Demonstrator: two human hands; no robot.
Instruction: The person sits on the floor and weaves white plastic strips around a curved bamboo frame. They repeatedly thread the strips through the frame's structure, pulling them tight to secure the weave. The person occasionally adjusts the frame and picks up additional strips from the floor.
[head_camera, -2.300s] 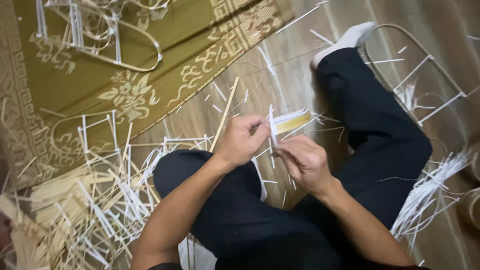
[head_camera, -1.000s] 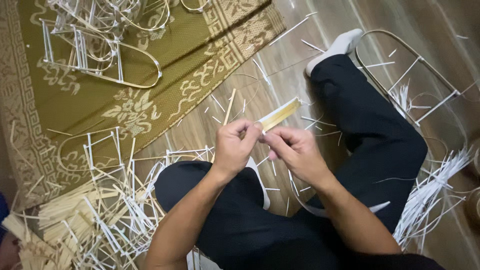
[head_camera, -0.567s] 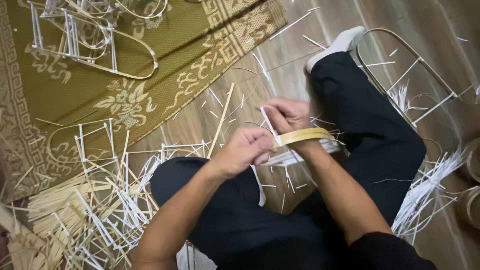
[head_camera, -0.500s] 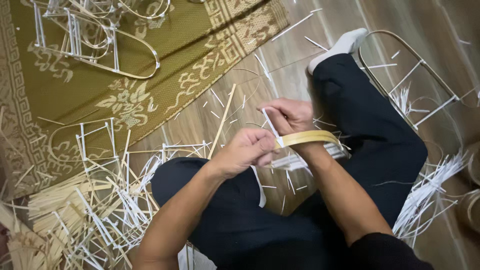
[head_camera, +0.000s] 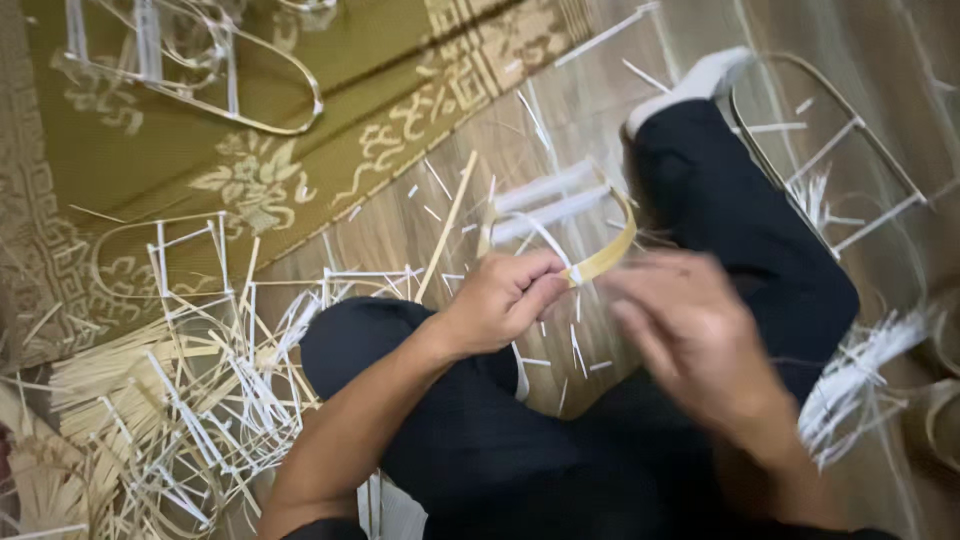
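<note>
I watch from the head camera as the left hand (head_camera: 505, 300) pinches the near end of a curved bamboo strip (head_camera: 608, 255), thumb and fingers clamped together on it just above the lap. The strip arcs away toward one o'clock from that grip, bent into an open loop with a few white slivers (head_camera: 545, 200) lying behind it on the wooden floor (head_camera: 590, 90).

Half a second ago the right hand was up at the loop, wrapped into it; now the right hand (head_camera: 690, 340) has come off the strip and sits at three o'clock of the left, smeared by motion (I cannot tell whether its fingers are spread or curled). So the loop hangs from the left hand alone, and I judge the bend is holding its shape without a second grip.

At nine o'clock a heap of white offcuts (head_camera: 200, 400) litters the floor beside the knee. At eleven o'clock a finished oval frame (head_camera: 210, 80) lies on the olive patterned rug (head_camera: 380, 60). Another frame (head_camera: 830, 130) rests at two o'clock, beyond the dark trouser leg (head_camera: 740, 220).
</note>
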